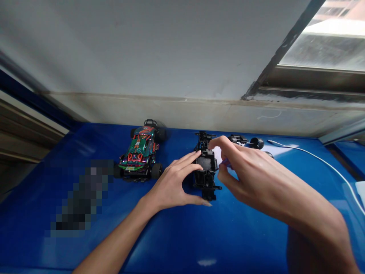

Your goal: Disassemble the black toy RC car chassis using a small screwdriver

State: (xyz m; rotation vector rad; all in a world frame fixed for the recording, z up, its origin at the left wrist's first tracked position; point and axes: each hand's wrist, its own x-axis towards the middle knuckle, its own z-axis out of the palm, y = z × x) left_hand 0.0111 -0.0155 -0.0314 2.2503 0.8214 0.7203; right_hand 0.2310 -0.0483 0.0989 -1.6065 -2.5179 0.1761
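A black toy-car chassis (205,167) without wheels or body lies on the glossy blue table (182,236). My left hand (173,186) is beside its left flank, fingers stretched toward it, fingertips touching its top and thumb near its lower end. My right hand (242,167) comes from the right, index finger curled over the chassis top, thumb and fingers pinched around something small I cannot make out. A complete toy car with a green and red shell (141,154) stands to the left.
Loose black wheels and axle parts (251,142) lie behind my right hand. A white cable (322,161) runs along the right of the table. A blurred patch covers part of the table's left. The wall and a window sill stand behind.
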